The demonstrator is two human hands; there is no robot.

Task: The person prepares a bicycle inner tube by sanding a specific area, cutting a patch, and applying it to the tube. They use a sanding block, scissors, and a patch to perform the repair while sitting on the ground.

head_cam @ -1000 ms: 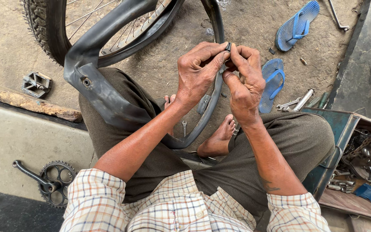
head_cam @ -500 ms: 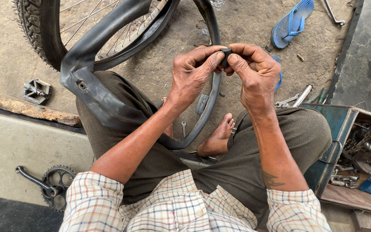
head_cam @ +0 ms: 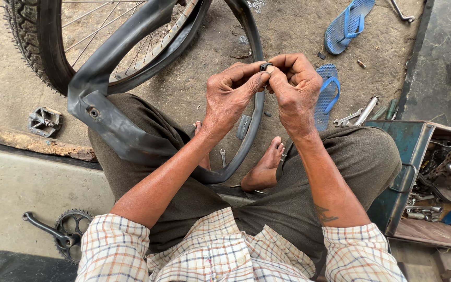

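A black rubber inner tube point(head_cam: 111, 125) loops from my left thigh up past the bicycle wheel point(head_cam: 48, 47) and back down between my knees. My left hand point(head_cam: 230, 96) and my right hand point(head_cam: 293, 89) meet in front of me, fingertips pinching one small stretch of the tube point(head_cam: 264, 67) between thumbs and forefingers. The tube's flat part with a small valve hole lies over my left knee. I sit on a low step with my bare feet on the dirt ground.
Two blue sandals point(head_cam: 346, 23) lie ahead on the right. An open metal toolbox point(head_cam: 434, 177) full of tools stands at my right. A pedal point(head_cam: 44, 121), a wood piece point(head_cam: 37, 144) and a crank with chainring point(head_cam: 61, 232) lie on the left. Spanners point(head_cam: 346, 119) rest near the box.
My hands have shifted slightly left and closed tighter together on the tube. The view has tilted a little; the wheel and sandals sit in nearly the same places.
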